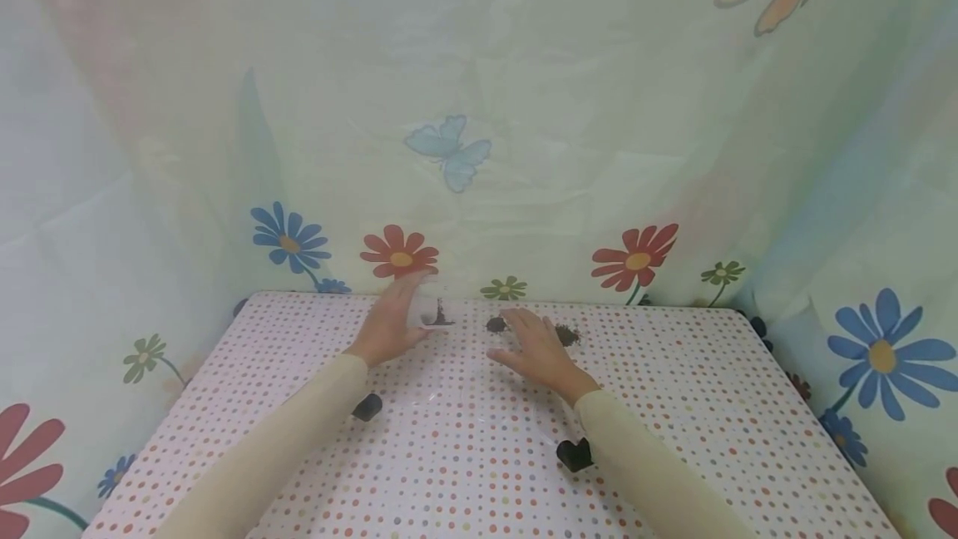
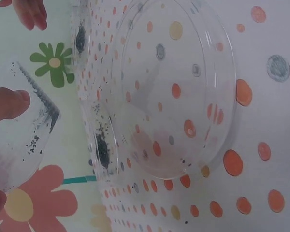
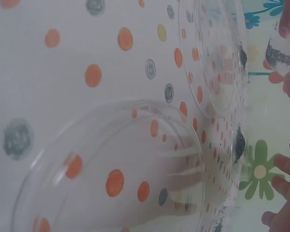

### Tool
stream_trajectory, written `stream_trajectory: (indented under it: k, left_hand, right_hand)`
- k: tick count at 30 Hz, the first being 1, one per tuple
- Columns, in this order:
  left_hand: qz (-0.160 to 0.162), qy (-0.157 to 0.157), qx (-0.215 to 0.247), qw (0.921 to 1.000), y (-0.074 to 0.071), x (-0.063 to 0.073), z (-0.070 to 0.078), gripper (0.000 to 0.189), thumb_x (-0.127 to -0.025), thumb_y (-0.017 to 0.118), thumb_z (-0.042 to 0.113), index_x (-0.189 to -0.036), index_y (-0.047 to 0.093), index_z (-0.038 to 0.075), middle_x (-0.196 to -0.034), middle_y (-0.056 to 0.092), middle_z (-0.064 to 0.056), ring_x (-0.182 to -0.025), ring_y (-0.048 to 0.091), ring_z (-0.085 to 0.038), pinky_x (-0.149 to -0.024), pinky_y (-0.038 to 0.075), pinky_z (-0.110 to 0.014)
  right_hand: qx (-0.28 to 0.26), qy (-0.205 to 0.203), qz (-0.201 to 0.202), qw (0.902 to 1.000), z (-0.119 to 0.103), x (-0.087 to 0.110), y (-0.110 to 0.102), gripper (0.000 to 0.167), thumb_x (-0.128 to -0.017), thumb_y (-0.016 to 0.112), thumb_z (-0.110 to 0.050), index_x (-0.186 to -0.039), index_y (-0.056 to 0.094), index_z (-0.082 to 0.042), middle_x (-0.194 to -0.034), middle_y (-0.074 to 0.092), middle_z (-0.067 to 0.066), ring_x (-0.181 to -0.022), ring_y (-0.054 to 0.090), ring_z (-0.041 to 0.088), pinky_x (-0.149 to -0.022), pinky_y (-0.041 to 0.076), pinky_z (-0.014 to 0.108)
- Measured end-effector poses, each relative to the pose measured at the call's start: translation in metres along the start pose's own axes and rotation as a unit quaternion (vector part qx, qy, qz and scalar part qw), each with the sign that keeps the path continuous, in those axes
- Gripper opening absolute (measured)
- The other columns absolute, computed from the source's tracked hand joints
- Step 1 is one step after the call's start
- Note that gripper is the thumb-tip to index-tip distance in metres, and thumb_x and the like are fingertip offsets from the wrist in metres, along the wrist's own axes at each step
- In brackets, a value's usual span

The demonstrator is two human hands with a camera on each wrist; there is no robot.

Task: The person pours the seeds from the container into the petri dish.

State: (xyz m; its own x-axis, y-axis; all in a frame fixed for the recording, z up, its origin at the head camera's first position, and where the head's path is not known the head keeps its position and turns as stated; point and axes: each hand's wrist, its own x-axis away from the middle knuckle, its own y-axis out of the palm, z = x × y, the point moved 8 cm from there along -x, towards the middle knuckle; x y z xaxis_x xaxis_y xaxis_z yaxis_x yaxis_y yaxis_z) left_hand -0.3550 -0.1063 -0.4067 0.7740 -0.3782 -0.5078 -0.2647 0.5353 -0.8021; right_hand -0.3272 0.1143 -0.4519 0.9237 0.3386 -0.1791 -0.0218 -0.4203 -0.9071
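Observation:
My left hand (image 1: 389,324) grips a small clear plastic container (image 2: 24,140), held tilted at the table's back edge. Dark grains (image 2: 46,108) gather along one corner of it, and some cling to its wall. Its exact kind is hard to tell. My right hand (image 1: 535,349) hovers with its fingers spread and nothing in them, near two small dark heaps (image 1: 567,334) of grains. Those heaps seem to lie in shallow clear dishes (image 2: 115,166). A larger round clear dish (image 2: 228,96) rests on the table, and a second round dish (image 3: 26,188) shows in the right wrist view.
A polka-dot cover lies over the table (image 1: 464,472). Cloth (image 1: 554,148) printed with flowers and butterflies hangs behind and at both sides. Beside the sleeves show two dark shapes (image 1: 575,454), whose kind I cannot tell.

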Motion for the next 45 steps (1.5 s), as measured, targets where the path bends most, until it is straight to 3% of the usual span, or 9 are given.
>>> stream_trajectory:
  k: [9,16,24,30,37,45]
  left_hand:
    - [-0.012,-0.059,0.013,0.9981,-0.004,0.008,-0.012,0.095,-0.071,0.086,0.028,-0.149,0.032,0.023,-0.151,0.041,0.0,-0.14,0.039,-0.026,-0.113,0.037,-0.049]
    - [-0.005,-0.077,0.014,0.997,-0.01,0.021,-0.022,0.096,-0.074,0.084,0.03,-0.151,0.028,0.02,-0.151,0.04,-0.005,-0.141,0.037,-0.029,-0.114,0.036,-0.05]
    - [-0.025,-0.147,0.026,0.9884,-0.012,0.038,-0.04,0.101,-0.076,0.081,0.03,-0.154,0.018,0.021,-0.157,0.031,-0.007,-0.143,0.032,-0.032,-0.113,0.034,-0.054]
    - [-0.025,-0.162,0.018,0.9862,-0.016,0.047,-0.053,0.103,-0.078,0.079,0.028,-0.155,0.012,0.017,-0.158,0.026,-0.012,-0.144,0.03,-0.035,-0.115,0.031,-0.054]
    - [-0.024,-0.184,0.036,0.9819,-0.018,0.057,-0.064,0.103,-0.079,0.078,0.033,-0.156,0.009,0.025,-0.16,0.025,-0.011,-0.144,0.029,-0.037,-0.113,0.03,-0.059]
    - [-0.031,-0.221,0.05,0.9735,-0.019,0.067,-0.073,0.101,-0.081,0.077,0.032,-0.156,0.011,0.02,-0.161,0.021,-0.012,-0.146,0.025,-0.037,-0.116,0.027,-0.057]
  right_hand:
    - [0.011,0.004,-0.003,0.9999,0.002,-0.002,0.004,0.077,-0.089,0.059,-0.056,-0.148,0.036,-0.011,-0.152,0.038,0.014,-0.143,0.032,0.034,-0.118,0.019,0.061]
    - [0.018,0.003,-0.003,0.9998,0.001,-0.003,0.004,0.078,-0.088,0.059,-0.057,-0.147,0.037,-0.011,-0.153,0.038,0.013,-0.143,0.032,0.034,-0.118,0.02,0.06]
    - [0.009,0.002,-0.002,1.0,0.0,-0.004,0.005,0.078,-0.088,0.059,-0.057,-0.148,0.036,-0.012,-0.154,0.037,0.013,-0.144,0.031,0.034,-0.119,0.02,0.057]
    - [-0.006,0.007,-0.002,1.0,-0.005,-0.002,0.004,0.078,-0.088,0.06,-0.055,-0.148,0.036,-0.012,-0.154,0.036,0.013,-0.144,0.031,0.034,-0.119,0.022,0.056]
    - [-0.012,0.015,-0.007,0.9998,-0.007,-0.001,0.004,0.078,-0.088,0.06,-0.055,-0.149,0.035,-0.012,-0.155,0.034,0.013,-0.145,0.029,0.034,-0.117,0.026,0.056]
    - [-0.014,0.007,0.003,0.9999,-0.009,-0.001,0.003,0.079,-0.088,0.06,-0.056,-0.148,0.036,-0.012,-0.154,0.036,0.013,-0.143,0.032,0.034,-0.116,0.027,0.057]
